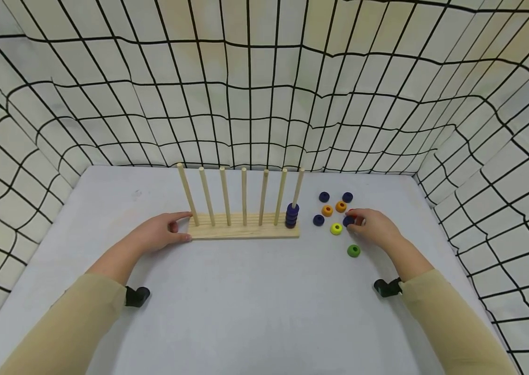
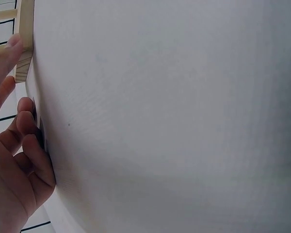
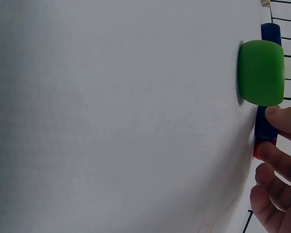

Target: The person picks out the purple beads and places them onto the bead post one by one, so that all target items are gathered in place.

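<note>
Over on the right of the table (image 1: pixel 255 302), a dark blue bead (image 1: pixel 348 222) sits among other loose ones, right by a red bead (image 3: pixel 257 148). From my remote seat, the right hand (image 1: pixel 374 227) has thumb and index bent around that pair; whether they're actually clamped, I can't tell. The left hand (image 1: pixel 157 232) pinches the left end of the pegboard (image 1: pixel 244 234) between thumb and index. Beads look hard and smooth, so I'd guess light, stiff, tough to break, but kinda slippery and prone to rolling. I'd grab one by opposite rounded sides, hole uncovered. Pegboard's probably light too, so I'd hold its base, not those skinny pegs.
</note>
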`<state>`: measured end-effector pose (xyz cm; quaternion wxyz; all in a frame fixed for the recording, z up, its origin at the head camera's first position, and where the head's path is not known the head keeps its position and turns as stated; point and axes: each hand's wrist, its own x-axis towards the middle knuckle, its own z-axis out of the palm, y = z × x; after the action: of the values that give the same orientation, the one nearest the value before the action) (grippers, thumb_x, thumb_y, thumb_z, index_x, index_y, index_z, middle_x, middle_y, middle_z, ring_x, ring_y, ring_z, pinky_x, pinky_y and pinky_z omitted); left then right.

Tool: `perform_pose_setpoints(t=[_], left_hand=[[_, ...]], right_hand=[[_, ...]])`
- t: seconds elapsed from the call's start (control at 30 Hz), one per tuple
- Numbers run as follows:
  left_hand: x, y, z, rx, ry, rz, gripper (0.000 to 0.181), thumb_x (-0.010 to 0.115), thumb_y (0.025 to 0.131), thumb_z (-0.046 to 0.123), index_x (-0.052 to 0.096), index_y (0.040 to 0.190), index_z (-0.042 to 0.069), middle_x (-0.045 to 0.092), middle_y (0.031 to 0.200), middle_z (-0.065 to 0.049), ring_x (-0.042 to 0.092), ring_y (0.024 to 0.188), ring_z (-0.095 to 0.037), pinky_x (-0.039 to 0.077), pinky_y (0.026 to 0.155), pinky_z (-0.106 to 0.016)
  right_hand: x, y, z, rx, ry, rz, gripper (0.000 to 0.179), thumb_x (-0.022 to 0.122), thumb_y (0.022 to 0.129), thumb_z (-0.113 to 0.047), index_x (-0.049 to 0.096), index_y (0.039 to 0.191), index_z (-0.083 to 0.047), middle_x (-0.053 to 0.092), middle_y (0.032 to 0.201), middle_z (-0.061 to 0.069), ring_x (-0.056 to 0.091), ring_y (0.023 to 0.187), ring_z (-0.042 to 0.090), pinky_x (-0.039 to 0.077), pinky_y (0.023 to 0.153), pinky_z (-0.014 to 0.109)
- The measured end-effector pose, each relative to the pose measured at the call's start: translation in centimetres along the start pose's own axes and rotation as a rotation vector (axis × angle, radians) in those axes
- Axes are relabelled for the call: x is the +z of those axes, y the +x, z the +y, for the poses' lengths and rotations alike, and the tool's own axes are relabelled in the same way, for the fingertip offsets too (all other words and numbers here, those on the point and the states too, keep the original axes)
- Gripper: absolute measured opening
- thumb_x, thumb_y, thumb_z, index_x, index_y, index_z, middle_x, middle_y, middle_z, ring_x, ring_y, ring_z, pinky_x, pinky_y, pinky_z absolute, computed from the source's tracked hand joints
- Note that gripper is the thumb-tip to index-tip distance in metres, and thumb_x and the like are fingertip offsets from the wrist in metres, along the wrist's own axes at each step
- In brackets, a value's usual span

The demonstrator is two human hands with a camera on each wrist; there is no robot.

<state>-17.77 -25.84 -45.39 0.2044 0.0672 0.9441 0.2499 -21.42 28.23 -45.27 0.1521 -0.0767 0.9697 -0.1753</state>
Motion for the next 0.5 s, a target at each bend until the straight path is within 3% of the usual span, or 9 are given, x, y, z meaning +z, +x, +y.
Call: perform_pose_setpoints(t=[0.5], left_hand=[[0.07, 0.12, -0.06, 0.002, 0.005, 0.005, 0.077, 0.074, 0.088, 0.044, 0.043, 0.150, 0.012, 0.049, 0.088, -0.007, 0.046, 0.079, -0.022, 0.035, 0.069, -0.038]], right_hand=[[0.05, -0.27, 0.22, -0.040, -0.014, 0.026, 0.043, 0.070, 0.094, -0.023, 0.061, 0.135, -0.012, 0.062, 0.096, 0.005, 0.054, 0.085, 0.023, 0.044, 0.072, 0.038]])
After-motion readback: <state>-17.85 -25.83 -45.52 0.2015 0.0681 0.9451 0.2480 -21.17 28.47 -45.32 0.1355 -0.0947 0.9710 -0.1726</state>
